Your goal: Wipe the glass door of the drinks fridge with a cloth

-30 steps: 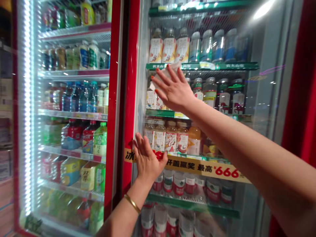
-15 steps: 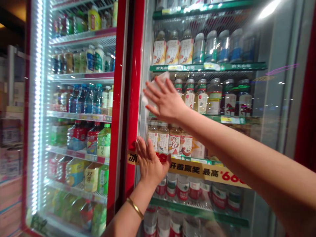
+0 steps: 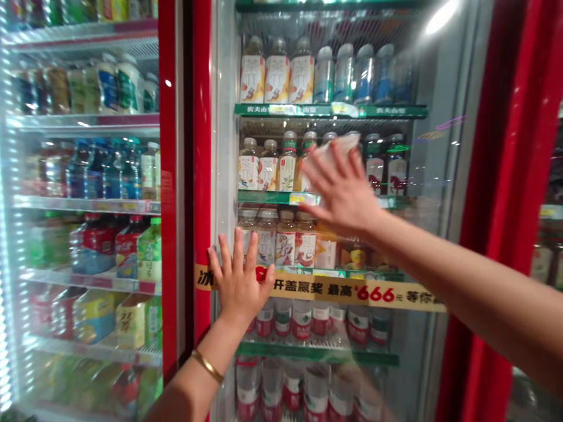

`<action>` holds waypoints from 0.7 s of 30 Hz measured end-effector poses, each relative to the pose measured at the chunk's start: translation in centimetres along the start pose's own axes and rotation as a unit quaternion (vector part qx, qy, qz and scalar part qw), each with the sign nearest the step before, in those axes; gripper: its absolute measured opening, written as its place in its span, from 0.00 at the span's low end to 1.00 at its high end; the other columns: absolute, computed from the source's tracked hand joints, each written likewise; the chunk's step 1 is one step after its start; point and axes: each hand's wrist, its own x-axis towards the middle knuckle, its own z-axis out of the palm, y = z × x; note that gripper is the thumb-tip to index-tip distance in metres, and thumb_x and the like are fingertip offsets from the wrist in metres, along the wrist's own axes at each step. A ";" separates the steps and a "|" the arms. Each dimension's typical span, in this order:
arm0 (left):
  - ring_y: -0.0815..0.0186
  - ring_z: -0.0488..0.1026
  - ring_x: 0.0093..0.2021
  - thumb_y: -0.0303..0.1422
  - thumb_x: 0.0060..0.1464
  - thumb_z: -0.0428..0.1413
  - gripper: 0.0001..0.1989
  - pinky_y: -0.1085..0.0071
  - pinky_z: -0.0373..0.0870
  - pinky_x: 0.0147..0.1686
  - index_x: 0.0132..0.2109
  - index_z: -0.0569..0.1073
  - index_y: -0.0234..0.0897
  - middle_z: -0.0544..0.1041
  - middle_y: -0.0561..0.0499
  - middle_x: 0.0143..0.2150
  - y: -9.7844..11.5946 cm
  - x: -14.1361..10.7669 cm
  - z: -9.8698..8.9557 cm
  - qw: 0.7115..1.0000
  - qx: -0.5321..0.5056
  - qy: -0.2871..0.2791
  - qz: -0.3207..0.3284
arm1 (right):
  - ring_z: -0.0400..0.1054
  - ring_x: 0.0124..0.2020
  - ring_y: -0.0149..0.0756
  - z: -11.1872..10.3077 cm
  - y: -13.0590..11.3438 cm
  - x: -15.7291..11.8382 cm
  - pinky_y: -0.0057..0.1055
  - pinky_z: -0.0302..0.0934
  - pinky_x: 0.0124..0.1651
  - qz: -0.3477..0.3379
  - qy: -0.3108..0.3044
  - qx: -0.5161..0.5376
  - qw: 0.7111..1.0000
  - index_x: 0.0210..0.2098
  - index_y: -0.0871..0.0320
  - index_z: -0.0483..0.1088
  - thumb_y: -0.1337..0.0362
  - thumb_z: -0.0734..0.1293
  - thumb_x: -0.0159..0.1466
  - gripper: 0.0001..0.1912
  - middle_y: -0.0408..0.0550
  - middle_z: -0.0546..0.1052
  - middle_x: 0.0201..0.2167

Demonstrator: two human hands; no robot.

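My right hand (image 3: 341,184) lies with fingers spread against the glass door (image 3: 440,234), pressing a white tissue (image 3: 350,142) under it. The tissue shows past the fingertips, in front of the middle shelf of bottles; the rest is hidden by the hand. My left hand (image 3: 240,278), with a gold bangle (image 3: 207,367) at the wrist, rests open on the left side of the same door. Its fingers are apart and hold nothing. The palm covers part of a gold printed strip (image 3: 325,288) that runs across the door.
Red frames (image 3: 203,146) edge the door. Behind the glass stand tea bottles (image 3: 276,73) and red-labelled water bottles (image 3: 302,321) on green-fronted shelves. To the left, another lit cooler holds drinks such as blue bottles (image 3: 103,170). A light reflects in the upper glass.
My right hand has slid right across the glass with the tissue, away from the door's left edge. My left hand stays near that edge, fingers spread wider. The view has turned right.
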 end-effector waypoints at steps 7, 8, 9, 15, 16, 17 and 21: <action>0.41 0.35 0.86 0.44 0.69 0.57 0.45 0.28 0.35 0.80 0.83 0.44 0.51 0.42 0.47 0.86 0.1 0.1 -0.4 1.000 -0.013 -0.017 -0.002 | 0.31 0.85 0.58 -1.3 4.2 -7.1 0.70 0.29 0.84 0.078 -0.025 -0.006 0.997 0.82 0.43 0.48 0.34 0.50 0.77 0.41 0.38 0.44 0.84; 0.41 0.35 0.86 0.44 0.69 0.58 0.45 0.28 0.34 0.81 0.83 0.44 0.51 0.41 0.47 0.86 0.1 0.2 -0.5 1.000 -0.014 -0.020 -0.002 | 0.28 0.85 0.61 -1.6 5.2 -7.3 0.73 0.29 0.83 0.175 0.017 -0.027 0.984 0.83 0.46 0.46 0.35 0.48 0.77 0.42 0.42 0.41 0.85; 0.41 0.34 0.86 0.44 0.69 0.58 0.46 0.30 0.33 0.81 0.83 0.44 0.51 0.41 0.47 0.86 0.1 0.2 -0.6 1.000 -0.016 -0.021 -0.001 | 0.27 0.85 0.64 -1.7 5.4 -7.9 0.75 0.29 0.82 0.237 0.044 -0.043 0.970 0.83 0.48 0.44 0.36 0.47 0.78 0.42 0.44 0.38 0.85; 0.36 0.36 0.85 0.43 0.67 0.60 0.47 0.31 0.31 0.82 0.83 0.44 0.53 0.40 0.52 0.87 -0.1 0.2 -0.6 0.999 -0.036 -0.026 -0.003 | 0.34 0.86 0.52 2.2 -4.2 -20.1 0.59 0.53 0.82 -0.132 -0.076 -0.014 0.988 0.82 0.43 0.50 0.27 0.54 0.72 0.48 0.34 0.51 0.83; 0.35 0.37 0.85 0.43 0.67 0.60 0.47 0.30 0.31 0.82 0.83 0.44 0.53 0.39 0.52 0.87 -0.1 0.2 -0.6 0.999 -0.036 -0.027 -0.001 | 0.36 0.85 0.50 2.6 -4.8 -21.5 0.56 0.54 0.82 -0.149 -0.089 -0.014 0.985 0.81 0.42 0.51 0.27 0.56 0.71 0.48 0.32 0.52 0.82; 0.35 0.37 0.85 0.43 0.67 0.60 0.47 0.30 0.31 0.82 0.83 0.44 0.53 0.39 0.52 0.87 -0.1 0.2 -0.6 0.999 -0.034 -0.027 0.001 | 0.37 0.85 0.50 2.6 -4.6 -22.2 0.55 0.54 0.82 -0.138 -0.093 -0.018 0.986 0.81 0.41 0.51 0.27 0.58 0.71 0.48 0.32 0.53 0.82; 0.35 0.36 0.85 0.42 0.68 0.59 0.46 0.31 0.31 0.82 0.84 0.44 0.50 0.38 0.50 0.87 0.1 0.2 -0.7 0.999 -0.023 -0.032 -0.002 | 0.32 0.85 0.64 1.3 -0.2 -19.9 0.78 0.42 0.80 0.151 -0.018 -0.047 0.987 0.83 0.38 0.35 0.36 0.58 0.75 0.45 0.41 0.42 0.85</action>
